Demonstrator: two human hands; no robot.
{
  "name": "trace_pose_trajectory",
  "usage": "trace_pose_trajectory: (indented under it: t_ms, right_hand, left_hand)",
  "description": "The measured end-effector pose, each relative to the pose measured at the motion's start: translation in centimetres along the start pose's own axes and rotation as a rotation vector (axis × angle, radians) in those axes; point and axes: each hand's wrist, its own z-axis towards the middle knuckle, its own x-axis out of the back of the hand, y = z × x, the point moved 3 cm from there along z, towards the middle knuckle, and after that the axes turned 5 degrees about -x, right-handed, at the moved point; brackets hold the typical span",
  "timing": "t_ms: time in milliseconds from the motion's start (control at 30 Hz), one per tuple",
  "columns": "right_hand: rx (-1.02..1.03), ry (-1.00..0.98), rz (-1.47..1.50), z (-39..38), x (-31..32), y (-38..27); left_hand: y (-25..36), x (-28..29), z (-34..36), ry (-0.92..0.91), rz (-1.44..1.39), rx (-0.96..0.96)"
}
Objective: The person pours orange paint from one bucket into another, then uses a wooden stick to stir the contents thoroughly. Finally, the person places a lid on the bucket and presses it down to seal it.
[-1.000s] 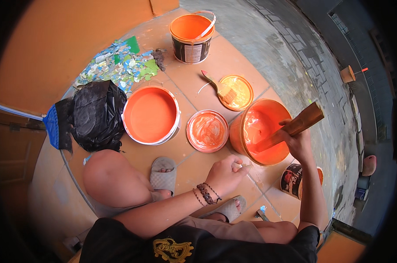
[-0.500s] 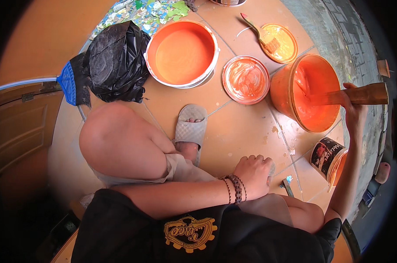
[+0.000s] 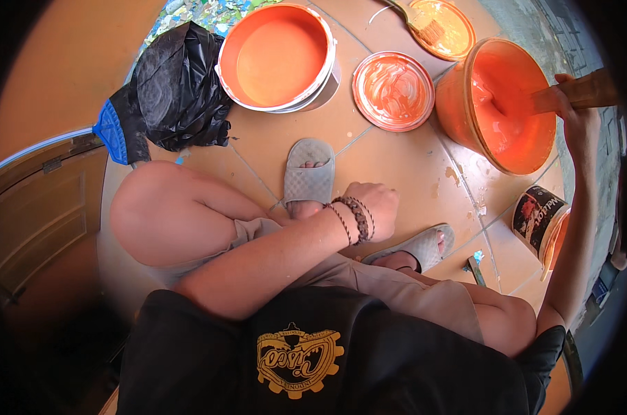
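My right hand [image 3: 578, 124] is wrapped around a flat wooden stirring stick [image 3: 590, 90]. The stick's lower end reaches into thick orange paint inside an orange bucket [image 3: 456, 104] at the right. My left hand [image 3: 374, 206], with braided bracelets at the wrist, is curled into a loose fist above my legs, between my two sandalled feet. Nothing shows in it, though its palm faces away. Left of the bucket, a paint-smeared round lid [image 3: 394, 91] lies on the tiles. Behind that, a paintbrush [image 3: 424, 31] rests on another lid [image 3: 455, 24] coated in yellow-orange paint.
A white-rimmed pail [image 3: 220, 69] of orange paint stands at the far middle. Beside it are a black plastic bag [image 3: 182, 90] and a blue broom [image 3: 113, 131]. A dark paint can [image 3: 535, 218] lies tipped at the right, near a scraper-like tool [image 3: 475, 270].
My left hand has come off my right knee, moving left and away from me. The stick's end has shifted toward the bucket's right side. The whole view has tilted slightly.
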Motion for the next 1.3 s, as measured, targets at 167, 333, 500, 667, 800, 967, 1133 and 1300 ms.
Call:
trace_pose_trajectory:
  t_ms: [167,333,500,667,800,967,1133,1300]
  right_hand:
    - [-0.032,-0.271,0.238,-1.8,-1.8,-3.3]
    - [0.1,-0.117,0.336,0.4,-2.8,-3.8]
    - [0.085,0.028,0.239,-0.4,-1.1,-4.7]
    - [0.087,-0.076,-0.002,-1.9,-1.3,-3.3]
    - [0.103,-0.165,0.176,-3.2,-2.0,-6.7]
    - [0.144,0.049,0.375,-1.5,-1.5,-7.0]
    - [0.126,0.142,0.014,-0.5,-0.7,-3.2]
    - [0.061,-0.135,0.188,-2.9,-1.9,-6.3]
  left_hand:
    - [-6.0,3.4,0.0,-0.235,0.051,-0.03]
    - [-11.5,-3.4,-1.5,-0.29,-0.074,-0.153]
    - [-10.5,-3.0,-3.5,-0.437,0.41,-0.112]
    - [-9.5,-3.1,-3.9,-0.494,0.527,-0.08]
    - [-9.5,-3.8,-4.5,-0.444,0.437,-0.107]
    - [-7.6,-0.5,-2.7,-0.146,0.26,-0.104]
    - [-3.1,6.7,-1.2,0.176,-1.085,-0.357]
    - [-0.4,11.3,-3.5,0.103,-1.68,-0.638]
